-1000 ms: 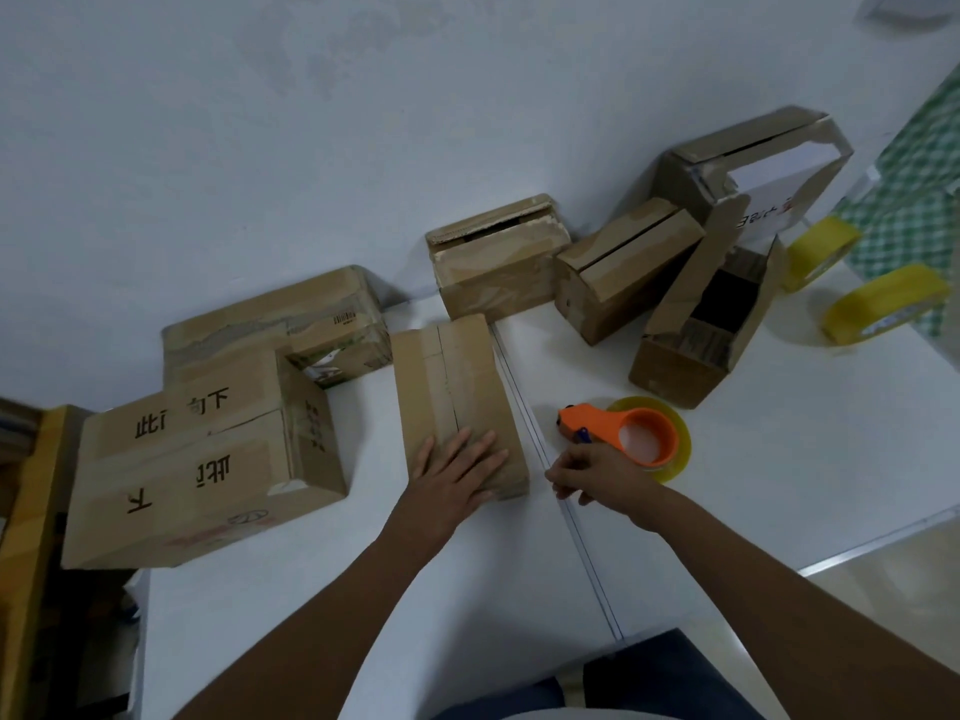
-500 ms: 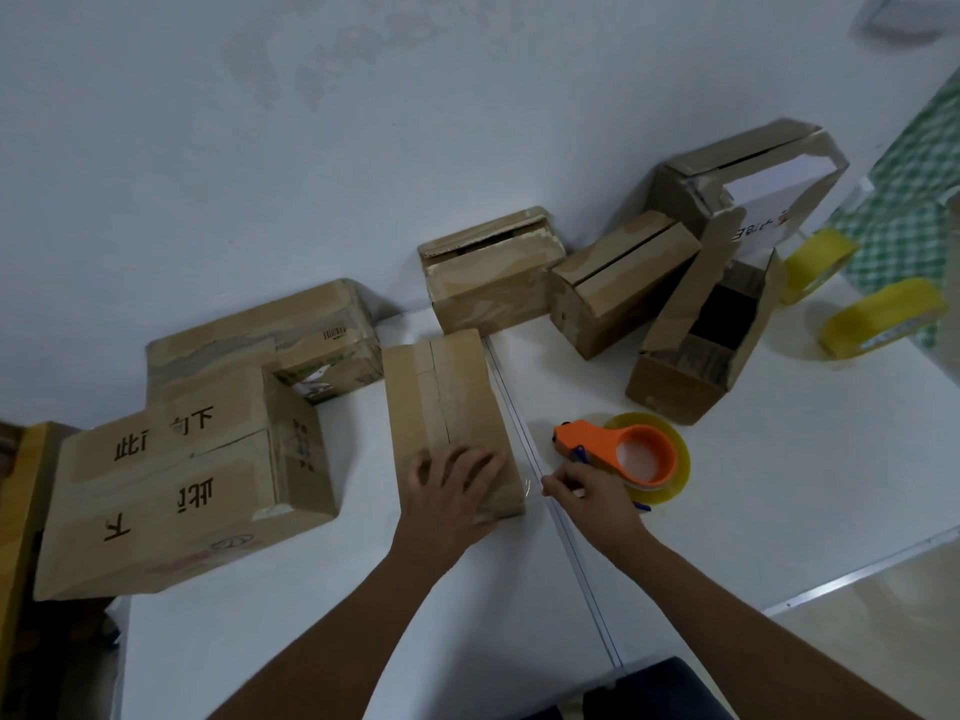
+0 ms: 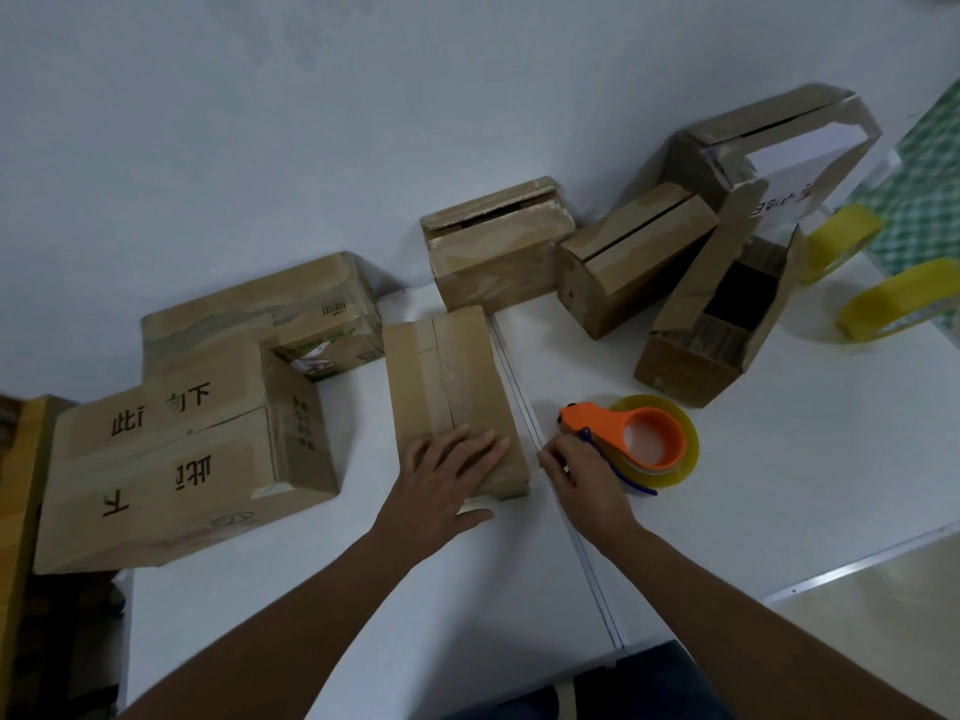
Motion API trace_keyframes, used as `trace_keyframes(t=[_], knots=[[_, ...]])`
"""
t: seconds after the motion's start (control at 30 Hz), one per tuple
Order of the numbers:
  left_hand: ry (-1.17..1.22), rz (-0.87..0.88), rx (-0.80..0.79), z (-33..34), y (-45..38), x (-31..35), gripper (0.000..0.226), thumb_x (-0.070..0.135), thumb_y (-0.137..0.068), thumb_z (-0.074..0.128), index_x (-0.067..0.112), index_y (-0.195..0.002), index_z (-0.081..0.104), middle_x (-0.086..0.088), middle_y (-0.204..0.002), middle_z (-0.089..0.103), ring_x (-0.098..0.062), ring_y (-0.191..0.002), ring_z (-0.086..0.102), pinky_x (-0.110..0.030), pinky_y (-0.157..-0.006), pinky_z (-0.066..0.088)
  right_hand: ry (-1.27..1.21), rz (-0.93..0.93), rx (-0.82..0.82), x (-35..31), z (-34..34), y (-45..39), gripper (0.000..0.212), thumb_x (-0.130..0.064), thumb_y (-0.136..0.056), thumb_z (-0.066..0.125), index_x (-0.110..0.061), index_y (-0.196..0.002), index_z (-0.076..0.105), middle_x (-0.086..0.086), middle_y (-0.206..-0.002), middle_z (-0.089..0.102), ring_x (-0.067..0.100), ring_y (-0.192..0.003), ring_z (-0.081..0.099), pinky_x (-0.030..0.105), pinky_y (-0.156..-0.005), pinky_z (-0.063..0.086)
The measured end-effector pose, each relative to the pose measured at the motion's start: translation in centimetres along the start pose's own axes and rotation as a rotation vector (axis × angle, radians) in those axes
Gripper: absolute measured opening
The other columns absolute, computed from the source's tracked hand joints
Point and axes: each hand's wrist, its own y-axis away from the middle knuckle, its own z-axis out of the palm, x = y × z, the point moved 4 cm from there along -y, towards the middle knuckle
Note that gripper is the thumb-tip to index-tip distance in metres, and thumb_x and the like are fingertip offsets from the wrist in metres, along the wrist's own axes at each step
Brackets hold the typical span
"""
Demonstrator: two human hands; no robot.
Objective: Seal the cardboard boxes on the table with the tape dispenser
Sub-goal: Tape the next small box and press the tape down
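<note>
A small closed cardboard box (image 3: 447, 371) lies lengthwise in the middle of the white table (image 3: 779, 459), its top flaps meeting in a centre seam. My left hand (image 3: 447, 475) presses flat on the box's near end, fingers spread, thumb down over the near edge. Right of the box lies the orange tape dispenser (image 3: 613, 426) with its clear yellowish tape roll (image 3: 685, 439). My right hand (image 3: 582, 478) sits at the dispenser's near end with its fingers curled over the blue handle part. Its fingertips point toward the box's near right corner.
A large printed box (image 3: 171, 459) and another behind it (image 3: 249, 314) stand at the left. Two slit-top boxes (image 3: 493, 252) (image 3: 634, 252), an open box (image 3: 717, 330) and a tall one (image 3: 779, 148) line the wall. Two yellow tape rolls (image 3: 841, 236) (image 3: 898, 298) lie far right. A table seam (image 3: 571, 537) runs between my hands.
My left hand has slid slightly toward the box's near end, thumb now over the edge. My right hand stays at the dispenser. The view has shifted a little.
</note>
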Motion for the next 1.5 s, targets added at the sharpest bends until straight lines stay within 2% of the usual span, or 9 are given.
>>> trace_keyframes(t=[0.23, 0.6, 0.77, 0.83, 0.97, 1.13, 1.27, 1.37, 1.5], knots=[[-0.011, 0.047, -0.073, -0.2, 0.0, -0.2, 0.092, 0.06, -0.078, 0.07, 0.031, -0.155, 0.028, 0.004, -0.156, 0.037, -0.026, -0.141, 0.032, -0.049, -0.101, 0.039, 0.013, -0.029, 0.037, -1.1, 2.0, -0.5, 0.02, -0.013, -0.101, 0.046, -0.013, -0.082, 0.048, 0.0, -0.079, 0.049, 0.016, -0.072, 0.048, 0.035, -0.065, 0.044], [-0.033, 0.018, -0.095, 0.0, 0.0, 0.0, 0.09, 0.038, -0.081, 0.073, 0.03, -0.156, 0.024, 0.002, -0.156, 0.035, -0.029, -0.14, 0.036, -0.047, -0.101, 0.037, 0.052, 0.332, -0.147, 0.3, 4.4, -2.0, 0.027, -0.026, -0.105, 0.033, -0.01, -0.116, 0.052, 0.011, -0.114, 0.055, 0.025, -0.099, 0.055, 0.044, -0.087, 0.047], [-0.036, 0.006, -0.072, -0.1, 0.0, -0.1, 0.09, 0.038, -0.081, 0.072, 0.031, -0.156, 0.022, 0.002, -0.156, 0.035, -0.028, -0.14, 0.036, -0.047, -0.102, 0.037, -0.265, 0.264, -0.158, 0.1, 2.9, -0.2, 0.041, 0.003, -0.097, 0.045, -0.014, -0.133, 0.051, 0.003, -0.129, 0.059, 0.006, -0.106, 0.061, 0.018, -0.087, 0.049], [-0.04, 0.011, -0.057, 0.0, -0.1, -0.2, 0.09, 0.038, -0.082, 0.072, 0.031, -0.156, 0.021, 0.002, -0.156, 0.034, -0.028, -0.14, 0.035, -0.047, -0.102, 0.036, -0.325, 0.147, -0.218, -0.2, 2.2, 1.1, 0.05, -0.004, -0.093, 0.058, -0.026, -0.137, 0.048, -0.01, -0.126, 0.061, -0.006, -0.109, 0.058, 0.012, -0.087, 0.049], [-0.049, 0.023, -0.052, 0.3, -0.1, -0.1, 0.092, 0.04, -0.082, 0.073, 0.03, -0.157, 0.02, 0.002, -0.156, 0.033, -0.029, -0.14, 0.035, -0.049, -0.102, 0.037, -0.166, 0.046, -0.324, -0.8, 0.5, 0.1, 0.056, -0.028, -0.088, 0.07, -0.035, -0.138, 0.045, -0.018, -0.118, 0.061, -0.003, -0.109, 0.058, 0.017, -0.087, 0.052], [-0.05, 0.028, -0.11, 0.4, -0.1, -0.1, 0.089, 0.044, -0.083, 0.071, 0.03, -0.156, 0.023, 0.002, -0.157, 0.034, -0.03, -0.142, 0.035, -0.049, -0.103, 0.036, 0.206, 0.046, -0.305, -2.5, 2.3, -1.3, 0.05, -0.029, -0.083, 0.073, -0.013, -0.12, 0.044, 0.004, -0.113, 0.061, 0.02, -0.095, 0.06, 0.035, -0.074, 0.053], [0.105, -0.004, -0.195, -0.7, -0.5, -0.1, 0.069, 0.069, -0.094, 0.031, 0.037, -0.155, 0.023, 0.009, -0.159, 0.029, -0.021, -0.146, 0.024, -0.045, -0.11, 0.023, 0.182, 0.088, -0.34, -2.4, 2.3, -0.5, 0.069, -0.034, -0.085, 0.072, -0.012, -0.138, 0.034, 0.009, -0.134, 0.054, 0.024, -0.112, 0.058, 0.038, -0.088, 0.052], [0.438, -0.129, -0.177, -2.8, -1.5, -1.2, 0.059, 0.063, -0.099, 0.02, 0.039, -0.152, 0.028, 0.016, -0.154, 0.027, -0.005, -0.139, 0.024, -0.031, -0.105, 0.015, 0.279, 0.004, -0.342, -2.5, 0.8, 0.4, 0.094, -0.046, -0.086, 0.067, -0.014, -0.155, 0.011, 0.004, -0.159, 0.025, 0.019, -0.143, 0.03, 0.032, -0.115, 0.03], [0.919, -0.603, 0.201, -5.5, 1.2, -5.3, 0.048, 0.052, -0.102, 0.032, 0.025, -0.13, 0.059, 0.009, -0.134, 0.053, -0.004, -0.122, 0.051, -0.03, -0.103, 0.039, 0.511, -0.24, -0.206, -5.2, 0.7, 1.4, 0.074, -0.049, -0.095, 0.051, -0.023, -0.154, 0.016, -0.004, -0.161, 0.017, 0.015, -0.148, 0.017, 0.032, -0.121, 0.015]])
